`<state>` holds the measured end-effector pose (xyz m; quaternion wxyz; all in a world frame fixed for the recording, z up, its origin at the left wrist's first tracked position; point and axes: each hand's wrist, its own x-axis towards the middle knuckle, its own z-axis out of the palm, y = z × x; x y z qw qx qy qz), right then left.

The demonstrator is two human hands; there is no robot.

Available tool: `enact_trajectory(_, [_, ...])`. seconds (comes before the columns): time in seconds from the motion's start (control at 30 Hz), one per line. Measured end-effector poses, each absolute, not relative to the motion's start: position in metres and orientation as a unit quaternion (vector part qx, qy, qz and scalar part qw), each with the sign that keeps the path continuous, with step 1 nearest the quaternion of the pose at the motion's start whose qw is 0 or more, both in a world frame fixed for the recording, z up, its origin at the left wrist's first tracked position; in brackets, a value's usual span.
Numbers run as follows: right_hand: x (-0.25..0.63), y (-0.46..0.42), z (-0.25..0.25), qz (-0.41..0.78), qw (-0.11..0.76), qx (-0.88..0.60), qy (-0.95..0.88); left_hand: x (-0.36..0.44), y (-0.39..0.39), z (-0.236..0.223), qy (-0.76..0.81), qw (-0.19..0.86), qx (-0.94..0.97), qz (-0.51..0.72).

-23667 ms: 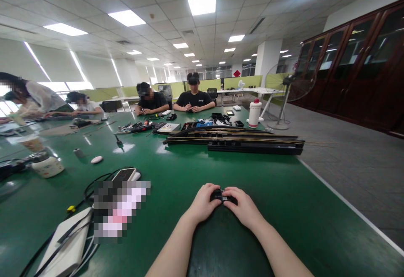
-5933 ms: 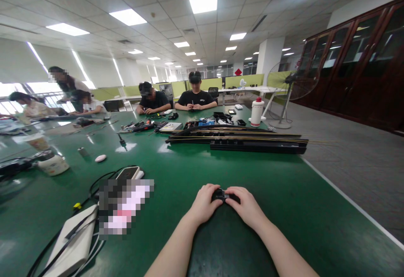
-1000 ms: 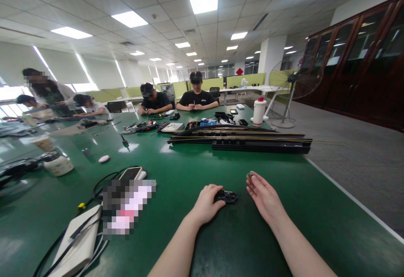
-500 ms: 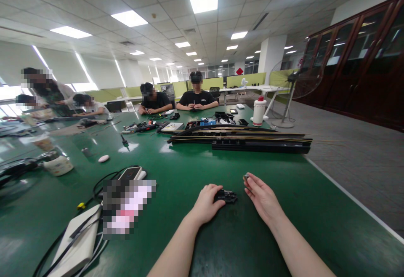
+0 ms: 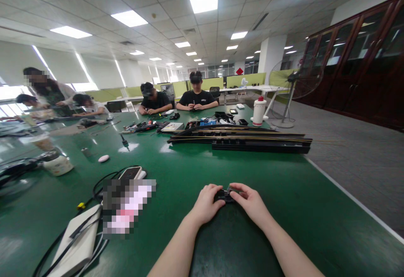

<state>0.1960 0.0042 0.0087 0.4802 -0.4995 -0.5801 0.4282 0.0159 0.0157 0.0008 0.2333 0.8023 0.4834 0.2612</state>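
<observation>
From remote seat I saw black part (image 5: 224,197) low at near side of bench (image 5: 176,209), between both hands. Left hand (image 5: 206,201): grip closed round its left end, thumb in front, likely steadying it against bench. Right hand (image 5: 248,200): grip drawn to narrow pinch at right end; small grey piece (image 5: 230,189) seemed held there, mostly hidden, contact with black part unclear to me. Dark rails (image 5: 261,144) lay well beyond, probably leaving elbow room.
</observation>
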Motion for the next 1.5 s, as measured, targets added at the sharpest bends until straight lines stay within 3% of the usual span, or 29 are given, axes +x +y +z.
enact_trajectory(0.23, [0.1958, -0.0007, 0.0101, 0.261, 0.347, -0.524, -0.732, 0.0157, 0.0164, -0.0007, 0.479, 0.229, 0.804, 0.269])
enact_trajectory(0.57, [0.1961, -0.0018, 0.0108, 0.209, 0.281, -0.529, -0.773, 0.0156, 0.0157, -0.0030, 0.478, 0.226, 0.801, 0.279])
enact_trajectory(0.8, [0.1956, -0.0023, 0.0116, 0.224, 0.294, -0.537, -0.758, 0.0161, 0.0161, -0.0021, 0.479, 0.228, 0.802, 0.274])
enact_trajectory(1.13, [0.2036, 0.0010, 0.0096, 0.338, 0.343, -0.530, -0.698, 0.0165, 0.0153, -0.0013, 0.490, 0.236, 0.794, 0.271])
enact_trajectory(1.5, [0.2024, 0.0005, 0.0110, 0.324, 0.333, -0.535, -0.706, 0.0155, 0.0173, -0.0042, 0.487, 0.235, 0.790, 0.288])
